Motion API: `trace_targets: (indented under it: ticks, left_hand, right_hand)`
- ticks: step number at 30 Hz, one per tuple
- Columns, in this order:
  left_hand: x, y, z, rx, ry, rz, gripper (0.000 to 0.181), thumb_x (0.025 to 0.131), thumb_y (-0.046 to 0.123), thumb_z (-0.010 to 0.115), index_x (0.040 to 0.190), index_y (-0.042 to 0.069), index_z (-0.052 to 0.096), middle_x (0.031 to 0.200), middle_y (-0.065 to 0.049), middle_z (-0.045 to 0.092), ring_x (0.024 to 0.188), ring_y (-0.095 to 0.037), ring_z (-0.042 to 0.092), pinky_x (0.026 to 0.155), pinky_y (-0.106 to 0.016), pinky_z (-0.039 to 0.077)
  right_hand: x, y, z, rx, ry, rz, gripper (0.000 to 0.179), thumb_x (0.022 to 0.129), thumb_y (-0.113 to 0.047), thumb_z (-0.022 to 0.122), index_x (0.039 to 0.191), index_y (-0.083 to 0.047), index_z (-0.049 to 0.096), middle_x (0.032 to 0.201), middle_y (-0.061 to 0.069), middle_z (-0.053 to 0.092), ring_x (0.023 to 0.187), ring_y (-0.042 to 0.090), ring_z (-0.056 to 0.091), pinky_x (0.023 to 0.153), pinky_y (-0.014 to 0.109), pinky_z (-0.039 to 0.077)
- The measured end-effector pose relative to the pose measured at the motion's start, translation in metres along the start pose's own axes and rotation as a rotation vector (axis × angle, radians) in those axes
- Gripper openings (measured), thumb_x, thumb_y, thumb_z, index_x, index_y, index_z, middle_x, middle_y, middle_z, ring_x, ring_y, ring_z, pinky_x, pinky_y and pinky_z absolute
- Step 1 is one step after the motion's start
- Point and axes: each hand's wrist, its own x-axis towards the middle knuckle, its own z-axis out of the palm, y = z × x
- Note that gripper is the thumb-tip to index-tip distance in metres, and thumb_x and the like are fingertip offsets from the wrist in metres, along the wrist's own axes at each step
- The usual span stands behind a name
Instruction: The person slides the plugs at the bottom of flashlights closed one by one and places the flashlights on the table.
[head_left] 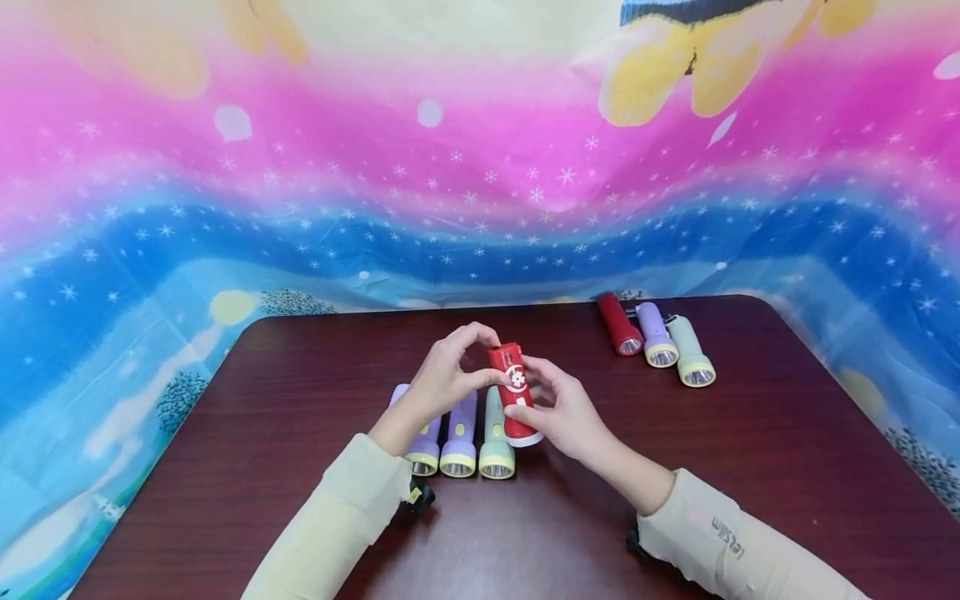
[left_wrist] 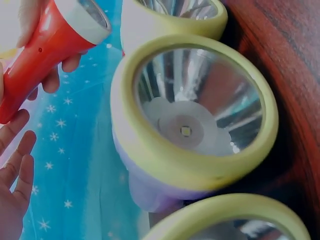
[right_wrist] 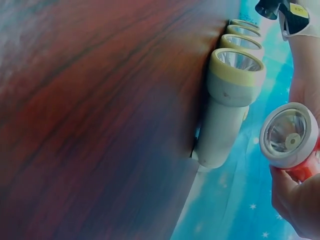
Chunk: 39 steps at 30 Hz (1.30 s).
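A red flashlight (head_left: 515,392) with a white flower print and a white lens ring is held up over the table, lens end tilted down toward me. My left hand (head_left: 442,379) pinches its tail end between thumb and index finger. With the thumb in front and fingers behind, my right hand (head_left: 566,412) grips the flashlight nearer its head. Beneath the hands lies a row with purple flashlights (head_left: 460,429) and a pale green flashlight (head_left: 495,433), yellow lens rings facing me. In the right wrist view, the pale green flashlight (right_wrist: 222,115) is the nearest of the row.
At the table's back right lie a dark red flashlight (head_left: 618,325), a purple flashlight (head_left: 655,333) and a pale green flashlight (head_left: 690,350), side by side. The dark wooden table (head_left: 300,367) meets a colourful printed curtain (head_left: 480,192) along its back and sides.
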Motion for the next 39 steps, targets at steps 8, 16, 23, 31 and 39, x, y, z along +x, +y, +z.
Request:
trace_targets:
  ticks: [8, 16, 23, 31, 39]
  left_hand:
    - [0.0, 0.003, 0.004, 0.055, 0.009, 0.004, 0.039, 0.079, 0.022, 0.085, 0.108, 0.014, 0.06, 0.102, -0.001, 0.065, 0.098, -0.019, 0.061, 0.074, -0.039, 0.054]
    - [0.001, 0.005, 0.007, 0.11, -0.021, 0.01, 0.04, 0.08, 0.025, 0.084, 0.112, 0.016, 0.061, 0.105, 0.002, 0.065, 0.099, -0.017, 0.061, 0.077, -0.042, 0.055]
    - [-0.003, 0.001, 0.002, 0.14, -0.089, -0.035, 0.046, 0.088, 0.03, 0.077, 0.128, 0.019, 0.058, 0.114, 0.004, 0.067, 0.11, -0.017, 0.062, 0.087, -0.04, 0.055]
    - [-0.017, -0.005, -0.01, 0.216, -0.13, -0.049, 0.049, 0.092, 0.035, 0.072, 0.136, 0.021, 0.054, 0.129, 0.006, 0.062, 0.122, -0.013, 0.056, 0.098, -0.039, 0.052]
    - [-0.03, -0.014, -0.026, 0.315, -0.184, -0.026, 0.062, 0.094, 0.04, 0.067, 0.149, 0.022, 0.044, 0.155, 0.005, 0.044, 0.147, -0.018, 0.036, 0.114, -0.046, 0.04]
  right_hand:
    - [0.0, 0.0, 0.004, -0.12, 0.057, 0.021, 0.072, 0.08, -0.006, 0.082, 0.141, -0.003, 0.047, 0.126, 0.017, 0.06, 0.098, 0.025, 0.067, 0.086, 0.042, 0.059]
    - [0.003, 0.002, 0.002, -0.088, 0.075, 0.028, 0.083, 0.079, -0.002, 0.081, 0.148, -0.007, 0.036, 0.119, 0.018, 0.06, 0.093, 0.024, 0.067, 0.085, 0.043, 0.06]
    - [0.003, 0.006, -0.006, -0.099, 0.097, 0.016, 0.089, 0.08, -0.001, 0.079, 0.152, -0.011, 0.028, 0.114, 0.017, 0.063, 0.096, 0.025, 0.068, 0.087, 0.042, 0.058]
    - [0.002, 0.014, -0.019, -0.053, 0.059, 0.041, 0.089, 0.085, -0.004, 0.076, 0.156, -0.023, 0.026, 0.118, 0.021, 0.061, 0.099, 0.028, 0.068, 0.078, 0.037, 0.061]
    - [0.001, 0.015, -0.026, -0.018, 0.017, 0.067, 0.084, 0.086, -0.002, 0.075, 0.155, -0.023, 0.031, 0.119, 0.024, 0.059, 0.098, 0.03, 0.07, 0.083, 0.044, 0.06]
